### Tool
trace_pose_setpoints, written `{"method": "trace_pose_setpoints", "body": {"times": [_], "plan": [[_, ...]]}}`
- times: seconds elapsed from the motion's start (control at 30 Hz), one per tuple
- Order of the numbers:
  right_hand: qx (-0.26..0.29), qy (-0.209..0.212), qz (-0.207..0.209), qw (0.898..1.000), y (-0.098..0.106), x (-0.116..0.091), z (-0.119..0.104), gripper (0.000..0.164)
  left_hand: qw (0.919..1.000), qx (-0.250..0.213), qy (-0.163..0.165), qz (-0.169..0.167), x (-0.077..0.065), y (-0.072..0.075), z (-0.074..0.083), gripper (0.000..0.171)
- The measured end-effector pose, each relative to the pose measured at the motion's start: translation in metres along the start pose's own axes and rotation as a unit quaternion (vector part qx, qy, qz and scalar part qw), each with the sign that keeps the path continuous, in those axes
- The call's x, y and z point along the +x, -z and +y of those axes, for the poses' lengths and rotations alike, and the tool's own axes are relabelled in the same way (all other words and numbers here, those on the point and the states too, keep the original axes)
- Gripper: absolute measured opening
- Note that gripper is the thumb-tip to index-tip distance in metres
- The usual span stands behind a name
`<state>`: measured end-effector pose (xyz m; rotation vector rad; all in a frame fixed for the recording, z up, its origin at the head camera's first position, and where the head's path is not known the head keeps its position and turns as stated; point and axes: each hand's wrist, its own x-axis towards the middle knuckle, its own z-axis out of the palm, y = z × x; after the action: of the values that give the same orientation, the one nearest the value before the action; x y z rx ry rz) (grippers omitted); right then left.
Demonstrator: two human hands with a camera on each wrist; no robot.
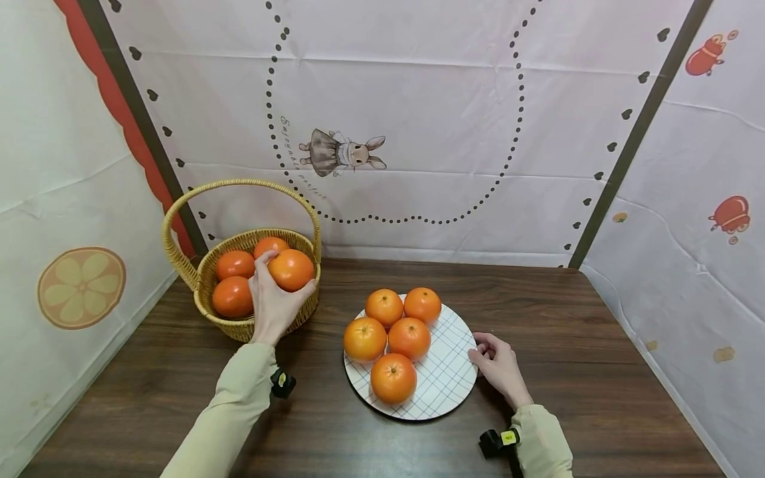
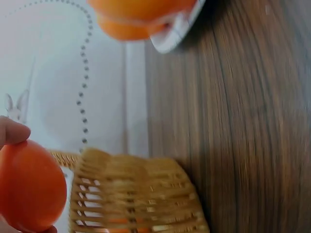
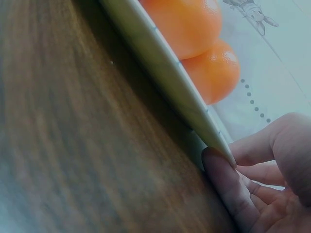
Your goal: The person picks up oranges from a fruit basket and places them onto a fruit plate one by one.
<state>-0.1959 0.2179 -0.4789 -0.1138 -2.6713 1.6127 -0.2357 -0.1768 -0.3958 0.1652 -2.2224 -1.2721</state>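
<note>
Rabbit-printed backdrop (image 1: 394, 93) rises behind the basket (image 1: 306, 309) and orange-laden plate (image 1: 449, 352).

The glossy orange fruit (image 1: 293, 269) is held above the woven basket (image 1: 307, 310), near the counter's (image 1: 574, 318) back-left corner; the round checked plate (image 1: 449, 362), carrying five oranges (image 1: 393, 380), lies nearer the middle.

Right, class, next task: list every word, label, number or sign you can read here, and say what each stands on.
"Enjoyable perfect": on the wall cloth, beside the printed rabbit.
Left wrist camera: marking too small to read.
Right wrist camera: yellow label too small to read.
Fruit, basket, plate: no readable text.
</note>
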Motion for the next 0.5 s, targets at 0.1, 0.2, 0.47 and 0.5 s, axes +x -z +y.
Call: {"method": "trace_pose_setpoints", "body": {"times": [0.1, 0.2, 0.47, 0.5], "plan": [[0.002, -0.001, 0.0, 1.0, 0.0, 0.0, 0.0, 0.035, 0.9997, 0.005, -0.009, -0.024, -0.006, -0.001, 0.004, 0.083], [0.002, -0.001, 0.001, 1.0, 0.0, 0.0, 0.0, 0.035, 0.9981, 0.01, -0.022, -0.057, -0.011, -0.002, 0.008, 0.084], [0.002, -0.001, 0.002, 1.0, 0.0, 0.001, -0.001, 0.035, 0.9893, 0.007, -0.022, -0.144, -0.023, -0.008, 0.022, 0.087], [0.002, -0.002, 0.002, 1.0, 0.0, 0.001, -0.001, 0.035, 0.9879, 0.005, -0.023, -0.153, -0.025, -0.009, 0.025, 0.087]]}}
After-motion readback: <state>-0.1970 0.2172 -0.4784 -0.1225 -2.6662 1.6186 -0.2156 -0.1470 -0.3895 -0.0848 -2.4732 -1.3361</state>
